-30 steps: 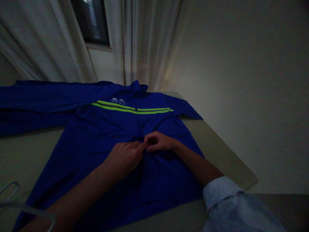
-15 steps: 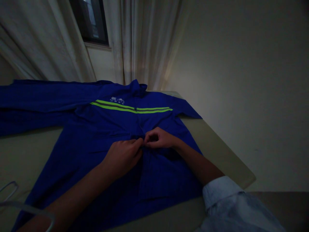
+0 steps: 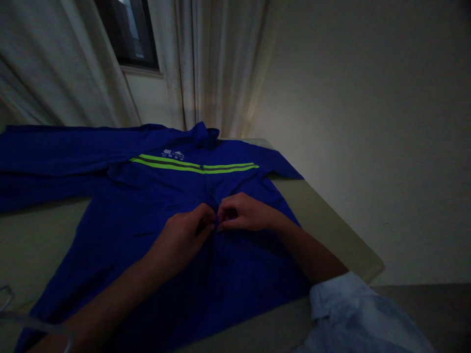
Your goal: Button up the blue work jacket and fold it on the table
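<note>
A blue long-sleeved work jacket [image 3: 147, 196] lies spread out, front side up, with a green and grey stripe across its chest and a small white print above it. At the middle of its front opening, my left hand [image 3: 186, 230] pinches the fabric edge between thumb and forefinger. Just to the right, my right hand [image 3: 245, 212] is curled, its fingertips also closed on the front edge. The two sets of fingertips are very close together. Whether a button sits between them is too dark to see.
The jacket rests on a pale table [image 3: 331, 225] whose right edge runs diagonally beside a plain wall [image 3: 368, 122]. Curtains [image 3: 221, 63] and a dark window [image 3: 128, 34] stand behind. Part of a white, wire-like hanger [image 3: 33, 321] shows at the lower left.
My left hand has turned so that a gap shows between its thumb and forefinger. My right hand stays at the front opening. The whole view has shifted slightly.
</note>
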`<state>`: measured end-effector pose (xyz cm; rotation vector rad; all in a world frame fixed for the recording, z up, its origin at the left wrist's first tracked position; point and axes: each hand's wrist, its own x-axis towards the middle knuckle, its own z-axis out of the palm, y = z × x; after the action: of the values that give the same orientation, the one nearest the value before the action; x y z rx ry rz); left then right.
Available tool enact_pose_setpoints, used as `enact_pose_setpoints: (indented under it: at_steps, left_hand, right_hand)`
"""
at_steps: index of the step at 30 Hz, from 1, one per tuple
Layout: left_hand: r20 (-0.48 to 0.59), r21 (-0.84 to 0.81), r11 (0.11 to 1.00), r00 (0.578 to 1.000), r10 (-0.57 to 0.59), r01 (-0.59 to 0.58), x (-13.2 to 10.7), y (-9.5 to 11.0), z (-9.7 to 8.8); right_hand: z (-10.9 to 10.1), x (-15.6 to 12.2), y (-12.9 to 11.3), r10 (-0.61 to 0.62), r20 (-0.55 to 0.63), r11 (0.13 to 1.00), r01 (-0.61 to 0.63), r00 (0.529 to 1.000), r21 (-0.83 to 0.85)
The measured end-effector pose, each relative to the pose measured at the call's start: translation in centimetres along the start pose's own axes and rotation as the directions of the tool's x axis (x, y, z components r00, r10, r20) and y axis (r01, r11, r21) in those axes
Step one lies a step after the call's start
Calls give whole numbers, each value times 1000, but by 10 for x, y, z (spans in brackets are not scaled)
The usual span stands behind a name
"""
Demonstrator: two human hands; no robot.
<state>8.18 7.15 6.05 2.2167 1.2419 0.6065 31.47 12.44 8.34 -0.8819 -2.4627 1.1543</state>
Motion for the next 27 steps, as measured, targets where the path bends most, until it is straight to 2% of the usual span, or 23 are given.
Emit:
enact_pose_setpoints:
  at_steps: [3,5,9,13,18,22,25,27]
  left_hand:
    - [63,-200,979,998,-30,42,2,0,-5]
    - [64,-277,958,996,-63,78,2,0,-5]
    - [-13,-449,880,983,-183,158,3,-7,8]
    - [17,-587,784,971,-238,202,8,-18,19]
    - [39,-626,752,971,-234,206,10,-17,18]
    - [9,-588,794,983,-182,153,7,-17,21]
    - [26,-518,839,983,-181,168,6,-22,26]
    - [57,-539,822,981,-183,185,7,-26,29]
  right_hand:
    - [2,0,-4,-36,-20,995,34,999,-90]
    - [3,0,-9,-56,-35,983,48,998,-180]
    - [7,-2,-18,-60,-56,944,39,997,-327]
    - [10,-2,-18,-49,-61,948,27,997,-318]
    - [8,-3,-18,13,-61,967,-28,998,-255]
    - [8,-3,-22,78,-29,930,-83,997,-358]
    - [10,-3,-23,73,14,903,-61,997,-425]
    - [11,-3,-22,67,33,896,-46,997,-441]
